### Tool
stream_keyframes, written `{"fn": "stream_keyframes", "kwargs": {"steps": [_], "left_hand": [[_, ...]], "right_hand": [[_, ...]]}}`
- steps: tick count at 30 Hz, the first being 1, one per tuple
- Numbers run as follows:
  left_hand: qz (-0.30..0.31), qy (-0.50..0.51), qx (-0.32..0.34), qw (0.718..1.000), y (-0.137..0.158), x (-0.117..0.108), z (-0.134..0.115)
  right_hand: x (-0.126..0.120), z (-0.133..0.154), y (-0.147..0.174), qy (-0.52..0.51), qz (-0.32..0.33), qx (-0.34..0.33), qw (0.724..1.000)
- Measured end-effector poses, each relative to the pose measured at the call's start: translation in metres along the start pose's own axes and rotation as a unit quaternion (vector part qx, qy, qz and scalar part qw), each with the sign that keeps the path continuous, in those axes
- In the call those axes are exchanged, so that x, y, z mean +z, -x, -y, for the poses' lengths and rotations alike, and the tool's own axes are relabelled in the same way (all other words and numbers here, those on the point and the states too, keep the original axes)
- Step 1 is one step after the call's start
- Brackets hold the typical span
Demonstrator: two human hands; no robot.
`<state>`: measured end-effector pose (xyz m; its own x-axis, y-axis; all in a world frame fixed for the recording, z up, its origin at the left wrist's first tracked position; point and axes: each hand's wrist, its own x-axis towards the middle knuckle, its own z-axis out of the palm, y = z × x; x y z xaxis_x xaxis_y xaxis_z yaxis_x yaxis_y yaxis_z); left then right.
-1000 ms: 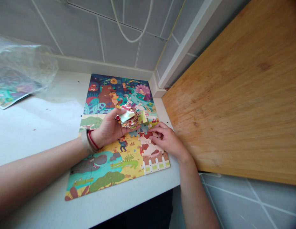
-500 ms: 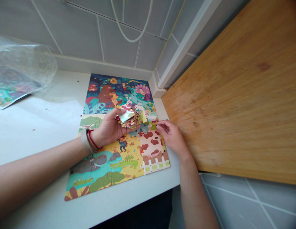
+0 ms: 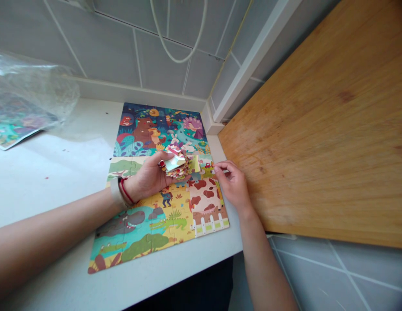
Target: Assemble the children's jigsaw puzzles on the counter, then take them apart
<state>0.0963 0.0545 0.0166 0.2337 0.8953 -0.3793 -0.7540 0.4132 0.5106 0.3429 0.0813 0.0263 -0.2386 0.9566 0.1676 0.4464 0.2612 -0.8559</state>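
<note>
My left hand (image 3: 152,172) is closed around a stack of loose jigsaw pieces (image 3: 175,163), thumb pressing on the top piece. It hovers over the middle of a colourful animal jigsaw puzzle (image 3: 136,242). A yellow-green piece (image 3: 194,164) shows at the right side of the stack; whether it belongs to the stack I cannot tell. At the puzzle's right edge, my right hand (image 3: 232,180) pinches with thumb and forefinger at a puzzle piece with a red car (image 3: 207,166), above the cow picture (image 3: 205,195). The stack and left hand hide part of the puzzle's centre.
The puzzle lies on a white tabletop (image 3: 74,172) against a grey tiled wall (image 3: 113,47). A clear plastic bag (image 3: 35,90) with a printed picture sheet (image 3: 19,127) lies at left. A large wooden board (image 3: 317,129) stands close on the right. A white cable (image 3: 175,58) hangs above.
Both hands hold nearly the same places, the right fingers still at the puzzle's right edge. The view has shifted slightly.
</note>
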Motion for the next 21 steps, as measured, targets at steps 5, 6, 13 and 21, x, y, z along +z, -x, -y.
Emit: {"fn": "stream_keyframes", "kwargs": {"steps": [5, 6, 13, 21], "left_hand": [[0.074, -0.058, 0.003, 0.996, 0.003, 0.005, 0.004], [0.092, -0.074, 0.006, 0.993, 0.003, 0.006, 0.005], [0.140, -0.123, 0.024, 0.982, 0.003, 0.007, 0.010], [0.062, -0.040, 0.015, 0.997, 0.001, 0.003, 0.005]], "right_hand": [[0.005, 0.008, 0.005, -0.178, 0.112, 0.121, 0.970], [0.007, 0.008, 0.005, -0.190, 0.127, 0.137, 0.964], [0.014, 0.005, 0.006, -0.235, 0.155, 0.148, 0.948], [0.008, 0.001, 0.004, -0.296, 0.054, 0.169, 0.939]]}}
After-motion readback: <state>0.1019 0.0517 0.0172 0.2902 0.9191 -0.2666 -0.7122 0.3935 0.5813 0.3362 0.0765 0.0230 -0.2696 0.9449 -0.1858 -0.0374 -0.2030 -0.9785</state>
